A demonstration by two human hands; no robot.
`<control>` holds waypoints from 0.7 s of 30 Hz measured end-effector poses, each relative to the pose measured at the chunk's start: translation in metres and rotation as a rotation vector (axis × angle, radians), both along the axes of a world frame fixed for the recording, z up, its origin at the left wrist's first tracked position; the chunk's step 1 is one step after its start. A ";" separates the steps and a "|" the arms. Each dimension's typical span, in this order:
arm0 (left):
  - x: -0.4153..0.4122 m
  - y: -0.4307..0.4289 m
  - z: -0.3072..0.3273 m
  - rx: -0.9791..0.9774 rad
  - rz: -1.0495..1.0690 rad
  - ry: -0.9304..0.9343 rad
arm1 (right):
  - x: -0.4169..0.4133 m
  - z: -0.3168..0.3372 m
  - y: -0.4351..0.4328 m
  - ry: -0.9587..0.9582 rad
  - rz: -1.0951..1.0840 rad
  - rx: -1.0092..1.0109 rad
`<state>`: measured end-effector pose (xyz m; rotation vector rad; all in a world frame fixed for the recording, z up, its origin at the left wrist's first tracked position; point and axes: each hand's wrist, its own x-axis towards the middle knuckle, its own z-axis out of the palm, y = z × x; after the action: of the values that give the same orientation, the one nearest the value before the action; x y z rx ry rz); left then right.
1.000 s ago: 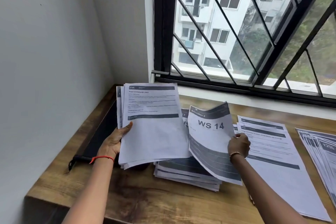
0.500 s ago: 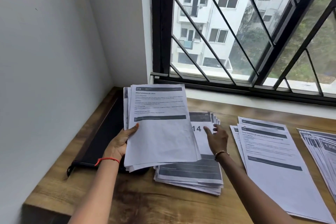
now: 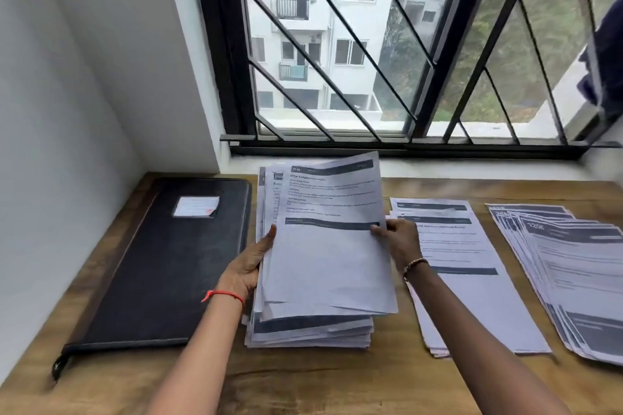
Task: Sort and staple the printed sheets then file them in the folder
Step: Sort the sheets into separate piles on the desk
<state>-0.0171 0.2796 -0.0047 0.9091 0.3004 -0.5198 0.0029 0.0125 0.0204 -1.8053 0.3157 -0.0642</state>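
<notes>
Both left hand [image 3: 247, 266] and right hand [image 3: 401, 242] grip a sheaf of white printed sheets [image 3: 330, 263] over the paper stack [image 3: 310, 330] on the wooden tabletop [image 3: 303, 381]; mid-sorting, I reckon its top page needs a sorted pile [image 3: 472, 280].

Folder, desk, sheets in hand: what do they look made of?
Folder: black leather or imitation, can't tell which; matte with a soft sheen, raised edge trim.
Desk: wood or wood-look laminate; brown grain with dark streaks, low sheen.
Sheets: thin matte printer paper; the top corner curls.
</notes>
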 end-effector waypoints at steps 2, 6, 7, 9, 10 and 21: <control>0.005 -0.014 -0.005 -0.005 -0.047 0.001 | 0.002 -0.008 -0.022 0.033 0.003 -0.084; 0.009 -0.040 -0.014 0.000 -0.085 -0.008 | -0.001 -0.016 -0.060 0.078 -0.030 -0.196; 0.009 -0.045 -0.015 0.009 -0.081 -0.001 | -0.001 -0.015 -0.070 0.080 -0.061 -0.245; 0.010 -0.053 -0.016 0.035 -0.066 0.019 | -0.002 -0.013 -0.094 0.111 -0.144 -0.371; 0.010 -0.055 -0.017 0.050 -0.059 0.029 | -0.005 -0.011 -0.107 0.143 -0.203 -0.421; 0.014 -0.050 -0.022 0.060 -0.021 0.081 | -0.025 -0.016 -0.169 0.490 -0.463 -0.646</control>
<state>-0.0033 0.2292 -0.0269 0.9518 0.3822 -0.5699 -0.0223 -0.1567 0.0046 -2.3369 1.1680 -0.0508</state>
